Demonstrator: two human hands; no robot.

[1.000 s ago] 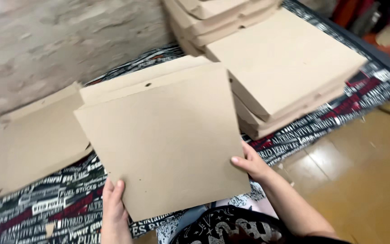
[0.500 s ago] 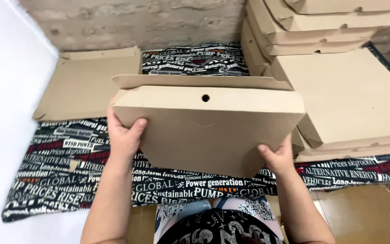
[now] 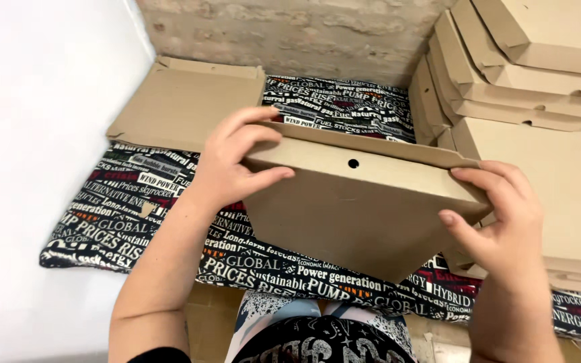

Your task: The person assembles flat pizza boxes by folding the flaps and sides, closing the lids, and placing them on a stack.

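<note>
A: Two hands on one thing, as I read my head view; the left hand (image 3: pixel 233 165) clamps the left corner of a brown cardboard pizza box (image 3: pixel 354 208), thumb on the front panel, fingers curled over the top edge.

B: And the other side?

A: My right hand (image 3: pixel 506 215) is closed on the right corner of the same box, fingers over the top, thumb on the front face; the box is lifted clear of the floor, tilted, with a small round hole near its upper edge; its lid looks partly raised at the back.

B: What lies below?

A: A black cloth printed in white lettering (image 3: pixel 169 228), spread on the floor against a rough wall (image 3: pixel 304 30); a flat cardboard blank (image 3: pixel 183 101) rests at its far left corner; a stack of folded boxes (image 3: pixel 526 67) stands at the far right, and a lower pile of flat sheets (image 3: pixel 559 181) lies just beside the held box.
</note>
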